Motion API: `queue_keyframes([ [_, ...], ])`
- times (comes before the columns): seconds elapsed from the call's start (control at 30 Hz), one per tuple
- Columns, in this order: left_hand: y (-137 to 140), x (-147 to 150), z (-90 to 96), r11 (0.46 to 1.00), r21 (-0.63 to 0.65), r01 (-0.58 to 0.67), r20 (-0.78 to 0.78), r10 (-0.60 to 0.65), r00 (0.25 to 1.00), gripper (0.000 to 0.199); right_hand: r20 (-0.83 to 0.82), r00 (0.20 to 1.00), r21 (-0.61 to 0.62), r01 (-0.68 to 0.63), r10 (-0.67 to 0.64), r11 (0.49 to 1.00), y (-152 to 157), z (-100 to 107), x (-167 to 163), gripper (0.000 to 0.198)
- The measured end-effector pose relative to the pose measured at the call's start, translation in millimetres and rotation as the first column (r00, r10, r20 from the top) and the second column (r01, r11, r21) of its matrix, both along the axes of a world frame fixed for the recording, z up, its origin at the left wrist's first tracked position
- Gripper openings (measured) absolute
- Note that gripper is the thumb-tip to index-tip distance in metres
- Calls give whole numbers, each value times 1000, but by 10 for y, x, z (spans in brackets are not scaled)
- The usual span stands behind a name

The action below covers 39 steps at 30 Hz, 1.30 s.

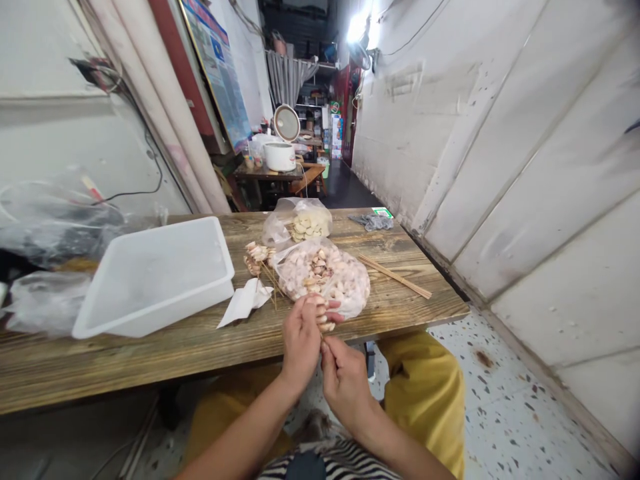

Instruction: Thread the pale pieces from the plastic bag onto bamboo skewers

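Knobbly pale pieces (326,327) sit in the curled left hand (302,340); the right hand (347,375) pinches a slim, mostly hidden stick (323,339).

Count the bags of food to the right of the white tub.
2. The bag of pinkish pieces sits in front; the bag of pale slices lies just behind it. Others could be hidden beneath.

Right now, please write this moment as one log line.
left hand: holds pale pieces; right hand: pinched below them; nearer bag: beyond hands; loose sticks: right of bag; tray: left of bag
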<state>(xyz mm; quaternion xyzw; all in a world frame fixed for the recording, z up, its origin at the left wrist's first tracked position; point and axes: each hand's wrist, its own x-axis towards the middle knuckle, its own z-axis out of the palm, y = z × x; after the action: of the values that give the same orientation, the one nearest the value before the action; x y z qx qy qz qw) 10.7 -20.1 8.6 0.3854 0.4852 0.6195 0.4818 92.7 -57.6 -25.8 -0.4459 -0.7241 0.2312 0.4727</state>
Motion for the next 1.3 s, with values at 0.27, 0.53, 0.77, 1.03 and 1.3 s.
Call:
queue_keyframes([
  [0.27, 144, -129, 48, 1000, 25, -5, 183, 0, 983, 44, 13, 999, 4, -36, 36, 999, 51, 22, 97, 25],
  [0.53, 190, -151, 45, 998, -33, -53, 103, 57, 993, 26, 53, 998, -6, -45, 45, 999, -7, -8, 49, 25],
  [0.77, 161, -101, -35, 996, -11, -91, 110, 92, 990, 29, 45, 999, -2, -21, 21, 1000, -15, 22, 8, 26],
  [1.03, 226, -146, -1, 996, -76, 51, 226, -33, 974, 35, -5, 1000, -8, 18, -18, 1000, 89, -19, 40, 27],
  [1.3, 653, -606, -177, 978, 113, -173, -262, 197, 945, 34, -152, 968, -174, 174, -201, 969, 266, -268, 413, 26],
])
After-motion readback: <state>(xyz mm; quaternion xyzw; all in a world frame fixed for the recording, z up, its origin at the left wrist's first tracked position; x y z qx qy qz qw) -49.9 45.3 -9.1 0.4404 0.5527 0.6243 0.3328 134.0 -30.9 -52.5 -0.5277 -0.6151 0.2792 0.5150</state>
